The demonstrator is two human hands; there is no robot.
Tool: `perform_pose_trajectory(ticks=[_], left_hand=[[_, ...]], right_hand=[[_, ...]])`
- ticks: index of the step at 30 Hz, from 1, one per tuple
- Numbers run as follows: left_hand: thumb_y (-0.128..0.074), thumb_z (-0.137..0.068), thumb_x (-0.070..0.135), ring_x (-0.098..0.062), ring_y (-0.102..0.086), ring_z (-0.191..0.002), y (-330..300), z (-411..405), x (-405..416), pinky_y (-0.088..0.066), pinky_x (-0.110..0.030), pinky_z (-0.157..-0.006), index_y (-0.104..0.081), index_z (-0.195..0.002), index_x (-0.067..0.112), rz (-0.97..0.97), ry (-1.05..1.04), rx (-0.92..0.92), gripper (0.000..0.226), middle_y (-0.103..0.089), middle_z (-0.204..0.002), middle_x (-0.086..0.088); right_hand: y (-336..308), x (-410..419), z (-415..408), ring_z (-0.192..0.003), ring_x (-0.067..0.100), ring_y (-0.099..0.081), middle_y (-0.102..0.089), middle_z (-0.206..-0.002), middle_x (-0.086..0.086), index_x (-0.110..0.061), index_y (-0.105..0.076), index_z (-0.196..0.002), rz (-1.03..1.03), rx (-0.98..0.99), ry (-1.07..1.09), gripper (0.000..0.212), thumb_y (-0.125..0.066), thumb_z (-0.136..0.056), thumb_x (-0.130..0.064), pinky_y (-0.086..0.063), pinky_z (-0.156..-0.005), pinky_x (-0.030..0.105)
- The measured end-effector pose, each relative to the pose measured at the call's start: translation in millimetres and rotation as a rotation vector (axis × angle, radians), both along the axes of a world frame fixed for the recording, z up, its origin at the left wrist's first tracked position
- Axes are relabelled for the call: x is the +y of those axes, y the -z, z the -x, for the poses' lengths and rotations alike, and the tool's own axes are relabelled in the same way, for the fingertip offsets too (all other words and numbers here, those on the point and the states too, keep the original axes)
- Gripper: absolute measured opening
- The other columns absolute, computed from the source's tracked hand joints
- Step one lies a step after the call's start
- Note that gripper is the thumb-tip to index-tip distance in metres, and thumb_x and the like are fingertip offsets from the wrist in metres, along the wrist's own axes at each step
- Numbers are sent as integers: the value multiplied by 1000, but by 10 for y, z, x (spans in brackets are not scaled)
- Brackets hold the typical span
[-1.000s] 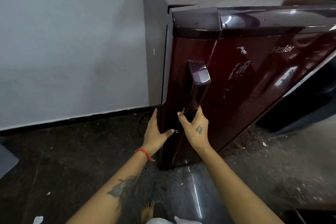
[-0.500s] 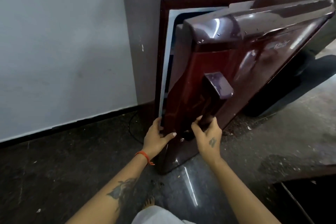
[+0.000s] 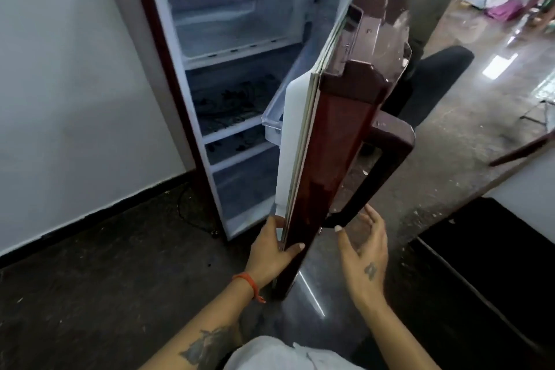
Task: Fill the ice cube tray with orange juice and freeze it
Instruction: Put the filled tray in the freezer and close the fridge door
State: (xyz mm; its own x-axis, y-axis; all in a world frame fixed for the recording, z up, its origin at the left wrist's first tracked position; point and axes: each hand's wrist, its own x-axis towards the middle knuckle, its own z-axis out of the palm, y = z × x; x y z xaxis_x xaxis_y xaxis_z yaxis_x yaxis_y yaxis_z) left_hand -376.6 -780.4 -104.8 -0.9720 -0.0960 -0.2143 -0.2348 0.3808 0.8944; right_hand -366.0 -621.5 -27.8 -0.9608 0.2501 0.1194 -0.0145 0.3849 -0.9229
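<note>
Dusty dark floor [image 3: 90,279] and a pale wall surround a maroon fridge [image 3: 240,69] whose door [image 3: 327,159] stands open. No ice tray shows anywhere. Her left hand [image 3: 270,255] grips the door's bottom edge; her right hand [image 3: 363,252] hangs loose-fingered beside the handle [image 3: 387,165]. Let go, the door might swing shut.

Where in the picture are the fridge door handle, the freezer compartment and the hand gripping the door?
Door handle [image 3: 387,165], head view: middle of the dark curved bar.
Freezer compartment [image 3: 240,21], head view: pale back wall of the top section.
Left hand [image 3: 271,252], head view: back of the hand, at the door's lower edge.
</note>
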Motion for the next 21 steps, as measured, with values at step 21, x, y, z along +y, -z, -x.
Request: perform_pose_trajectory(ticks=[21], left_hand=[[-69,-83,17,-29,-51,-120,-186,706,1711,-45,-41,-100,-32,-142,15,-24,347,-106,70,-40,-143,-10]], right_hand=[[-49,2071,458,-141,17,-21,-13,-157,1,-38,6,-146,-101,6,160,95,-65,-85,-18,-26,-114,47]])
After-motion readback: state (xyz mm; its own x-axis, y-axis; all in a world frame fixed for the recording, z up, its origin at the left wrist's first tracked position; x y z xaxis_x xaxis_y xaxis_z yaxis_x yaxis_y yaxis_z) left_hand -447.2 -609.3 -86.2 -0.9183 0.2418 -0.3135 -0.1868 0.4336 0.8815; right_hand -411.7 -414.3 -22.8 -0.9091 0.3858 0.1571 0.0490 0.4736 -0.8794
